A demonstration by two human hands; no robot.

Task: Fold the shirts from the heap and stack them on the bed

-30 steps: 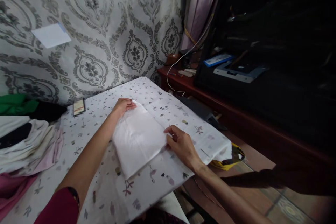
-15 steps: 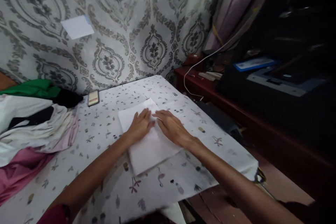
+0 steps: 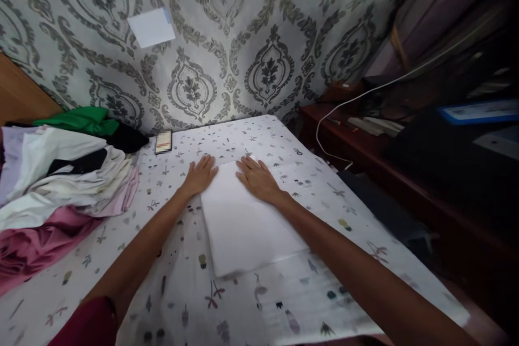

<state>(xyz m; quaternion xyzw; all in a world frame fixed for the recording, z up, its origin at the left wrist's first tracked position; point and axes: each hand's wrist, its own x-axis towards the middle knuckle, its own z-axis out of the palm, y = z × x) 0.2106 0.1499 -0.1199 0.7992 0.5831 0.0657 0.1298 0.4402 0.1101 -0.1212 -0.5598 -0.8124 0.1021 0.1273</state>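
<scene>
A flat white rectangle (image 3: pixel 247 230), seemingly a folded white cloth, lies on the patterned sheet (image 3: pixel 178 294) in front of me. My left hand (image 3: pixel 201 175) rests palm down at its far left corner, fingers spread, partly on the sheet. On the cloth's far edge lies my right hand (image 3: pixel 258 177), flat with its fingers apart. Neither hand grips anything. My right hand and forearm cover part of the cloth's right side.
A heap of clothes (image 3: pixel 77 173) lies at the left. Near the wall is a small pale card-like item with a dark border (image 3: pixel 163 141). A white paper (image 3: pixel 152 27) hangs on the patterned wall. On the right, a white cable (image 3: pixel 365 100) runs over a dark red wooden ledge (image 3: pixel 344 127).
My hands have moved apart: the left has gone to the cloth's left corner, and the right stays on its far part. The view has turned somewhat to the left.
</scene>
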